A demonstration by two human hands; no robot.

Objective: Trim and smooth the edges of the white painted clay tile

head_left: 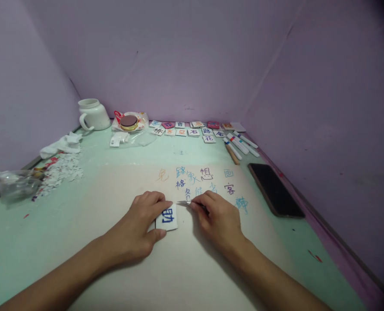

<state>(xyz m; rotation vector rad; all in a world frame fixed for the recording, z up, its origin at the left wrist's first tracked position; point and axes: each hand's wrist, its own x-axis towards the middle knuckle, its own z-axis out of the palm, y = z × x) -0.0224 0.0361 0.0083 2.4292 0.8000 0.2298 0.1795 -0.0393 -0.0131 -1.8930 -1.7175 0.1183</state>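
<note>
A small white square card with a dark blue Chinese character lies on the pale board. My left hand holds the card down from its left side, fingers over the top edge and thumb at the bottom; part of the character is covered. My right hand is closed around a craft knife. Its pointed blade aims left, just above the card's upper right corner. Whether the tip touches the card I cannot tell. Colored handwritten characters mark the board beyond my hands.
Lettered cards line the back wall. Markers and a phone lie at right. A white mug, a round-lidded tin, a plastic bag and white paper scraps are at left. Purple walls enclose three sides.
</note>
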